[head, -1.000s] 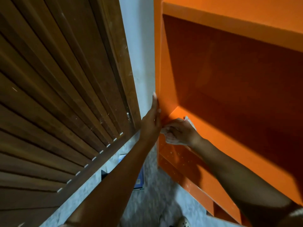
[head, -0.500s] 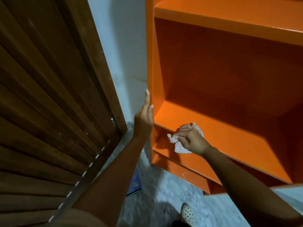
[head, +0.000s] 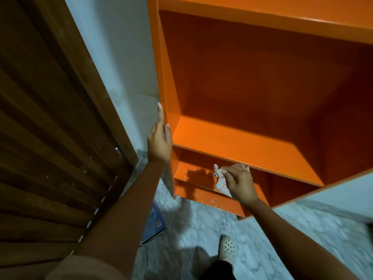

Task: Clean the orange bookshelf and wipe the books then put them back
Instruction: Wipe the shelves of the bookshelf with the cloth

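The orange bookshelf fills the upper right, and no books stand in the compartments I can see. My left hand rests flat with straight fingers against the outer face of its left side panel. My right hand grips a small white cloth with red stripes at the front of the lowest compartment, just under the middle shelf board. The bottom board shows pale specks. A blue book lies on the floor below the shelf, partly hidden by my left forearm.
A brown slatted wooden door takes up the left side, with a strip of white wall between it and the shelf. Grey marbled floor lies below. My foot in a white perforated clog stands near the shelf base.
My right hand with the cloth has dropped from the middle shelf's front edge into the lowest compartment. The view has pulled back and tilted down. My left hand stays on the side panel.
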A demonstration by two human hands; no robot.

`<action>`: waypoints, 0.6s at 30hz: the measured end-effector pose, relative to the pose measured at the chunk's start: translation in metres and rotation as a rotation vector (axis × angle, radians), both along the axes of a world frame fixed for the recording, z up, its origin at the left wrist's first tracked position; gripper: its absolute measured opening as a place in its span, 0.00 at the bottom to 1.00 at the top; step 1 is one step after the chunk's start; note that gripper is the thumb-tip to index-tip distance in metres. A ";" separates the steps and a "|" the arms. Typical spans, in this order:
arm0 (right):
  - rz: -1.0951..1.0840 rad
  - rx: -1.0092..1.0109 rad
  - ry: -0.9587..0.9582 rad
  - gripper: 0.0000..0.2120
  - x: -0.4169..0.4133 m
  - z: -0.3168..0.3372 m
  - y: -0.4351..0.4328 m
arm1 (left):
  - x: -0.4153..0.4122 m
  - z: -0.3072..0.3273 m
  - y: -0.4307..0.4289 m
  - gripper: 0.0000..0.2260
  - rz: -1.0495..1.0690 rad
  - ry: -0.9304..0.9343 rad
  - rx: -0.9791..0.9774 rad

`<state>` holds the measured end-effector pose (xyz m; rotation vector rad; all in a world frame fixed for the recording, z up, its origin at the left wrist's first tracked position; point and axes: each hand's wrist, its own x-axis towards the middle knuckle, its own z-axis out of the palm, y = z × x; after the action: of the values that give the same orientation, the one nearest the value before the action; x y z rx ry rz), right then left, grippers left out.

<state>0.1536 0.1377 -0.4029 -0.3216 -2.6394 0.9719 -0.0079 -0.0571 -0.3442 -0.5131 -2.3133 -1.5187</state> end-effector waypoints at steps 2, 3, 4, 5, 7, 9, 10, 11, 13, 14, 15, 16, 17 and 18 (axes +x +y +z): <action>-0.075 -0.071 -0.004 0.08 0.005 -0.013 -0.008 | 0.002 -0.005 0.001 0.26 0.004 0.031 -0.019; -0.092 -0.110 -0.010 0.08 0.004 -0.020 -0.011 | 0.003 -0.011 0.001 0.26 -0.001 0.048 -0.025; -0.098 -0.143 -0.015 0.08 0.001 -0.028 -0.012 | 0.003 -0.018 0.001 0.26 -0.015 0.053 -0.026; -0.098 -0.169 -0.026 0.09 -0.003 -0.037 -0.013 | 0.003 -0.027 0.000 0.26 -0.035 0.042 -0.025; -0.086 -0.208 -0.049 0.09 -0.013 -0.056 -0.012 | 0.002 -0.047 0.001 0.27 -0.048 -0.012 -0.037; -0.083 -0.235 -0.056 0.09 -0.027 -0.080 -0.009 | -0.001 -0.075 0.002 0.27 -0.027 -0.029 -0.061; -0.083 -0.249 -0.051 0.09 -0.036 -0.095 -0.007 | -0.002 -0.091 0.002 0.27 -0.019 -0.014 -0.072; -0.078 -0.260 -0.041 0.09 -0.046 -0.107 -0.006 | -0.003 -0.110 0.002 0.26 -0.008 0.018 -0.087; -0.072 -0.288 -0.013 0.08 -0.066 -0.136 -0.003 | -0.004 -0.149 0.002 0.26 0.015 0.072 -0.107; -0.079 -0.322 -0.011 0.08 -0.078 -0.150 -0.001 | -0.005 -0.166 0.004 0.27 0.019 0.085 -0.100; -0.088 -0.351 -0.020 0.09 -0.090 -0.163 0.000 | -0.006 -0.185 0.006 0.27 0.015 0.093 -0.092; -0.098 -0.380 -0.022 0.10 -0.101 -0.175 0.000 | -0.007 -0.200 0.008 0.27 0.013 0.103 -0.091; -0.094 -0.382 0.002 0.10 -0.114 -0.186 -0.001 | -0.009 -0.214 0.011 0.27 0.020 0.131 -0.095; -0.083 -0.373 0.045 0.11 -0.126 -0.195 -0.003 | -0.012 -0.229 0.014 0.27 0.029 0.158 -0.101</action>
<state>0.0275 0.1343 -0.5982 -0.4820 -2.3727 1.4232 -0.0197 -0.0431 -0.5729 -0.6002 -2.2727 -1.3043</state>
